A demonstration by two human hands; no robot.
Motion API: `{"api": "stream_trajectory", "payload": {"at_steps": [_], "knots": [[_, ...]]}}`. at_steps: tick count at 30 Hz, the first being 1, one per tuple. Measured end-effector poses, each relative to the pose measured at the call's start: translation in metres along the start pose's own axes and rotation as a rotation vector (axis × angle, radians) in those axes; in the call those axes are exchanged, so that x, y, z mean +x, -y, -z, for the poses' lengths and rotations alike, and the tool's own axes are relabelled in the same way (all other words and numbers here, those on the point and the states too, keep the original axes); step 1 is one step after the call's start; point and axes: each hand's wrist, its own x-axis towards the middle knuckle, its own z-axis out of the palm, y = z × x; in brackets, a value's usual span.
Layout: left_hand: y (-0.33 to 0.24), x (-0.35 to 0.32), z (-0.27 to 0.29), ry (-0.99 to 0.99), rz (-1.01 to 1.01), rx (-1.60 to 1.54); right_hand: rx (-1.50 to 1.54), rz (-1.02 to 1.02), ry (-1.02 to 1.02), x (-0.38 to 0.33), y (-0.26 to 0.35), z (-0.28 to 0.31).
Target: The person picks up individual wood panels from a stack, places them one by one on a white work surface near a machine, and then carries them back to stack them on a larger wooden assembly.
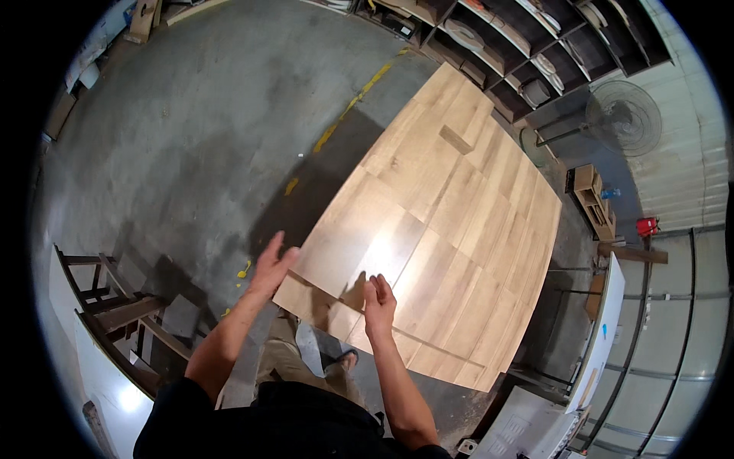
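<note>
Wood-grain boards (pixel 451 252) in a light brown finish lie side by side and overlapping in front of me, forming a wide raised surface. My left hand (pixel 272 268) hovers at the left edge of the boards, thumb and fingers apart, with nothing in it. Over the near part of the boards is my right hand (pixel 379 306), its fingers raised and loosely bent; I see nothing in it, and its shadow falls on the wood beside it. Whether it touches the surface I cannot tell. A small rectangular wood piece (pixel 456 140) shows near the far end.
Dark shelving (pixel 520 61) with stacked pieces stands at the far right, near a standing fan (pixel 623 118). A wooden box (pixel 592 199) sits by the right wall. At the left is a rack-like frame (pixel 138 314). A yellow line (pixel 359 99) marks the grey floor.
</note>
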Motion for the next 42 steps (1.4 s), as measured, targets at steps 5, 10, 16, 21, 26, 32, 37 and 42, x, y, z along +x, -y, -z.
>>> {"api": "stream_trajectory", "payload": {"at_steps": [5, 10, 16, 21, 26, 32, 37, 42], "knots": [[0.029, -0.085, 0.014, -0.415, -0.156, -0.071, 0.058, -0.064, 0.121, -0.059, -0.017, 0.13], [0.022, -0.197, -0.095, -0.365, -0.486, 0.255, 0.202, -0.088, -0.036, -0.131, -0.065, 0.289], [0.074, -0.318, -0.325, 0.577, 0.09, 0.076, 0.308, -0.142, -0.449, -0.209, -0.094, 0.471], [0.042, -0.376, -0.459, 1.104, -0.248, 0.426, 0.412, -0.078, -0.801, -0.265, -0.108, 0.582], [0.059, -0.382, -0.551, 1.272, -0.272, 0.687, 0.563, -0.063, -0.94, -0.289, -0.127, 0.637], [0.095, -0.387, -0.665, 1.368, -0.027, 0.625, 0.606, -0.164, -1.027, -0.281, -0.135, 0.725], [0.089, -0.405, -0.779, 1.288, 0.089, 0.473, 0.565, -0.295, -1.03, -0.238, -0.122, 0.829], [0.057, -0.404, -0.917, 1.33, 0.071, 0.577, 0.484, -0.199, -0.963, -0.201, -0.06, 0.937]]}}
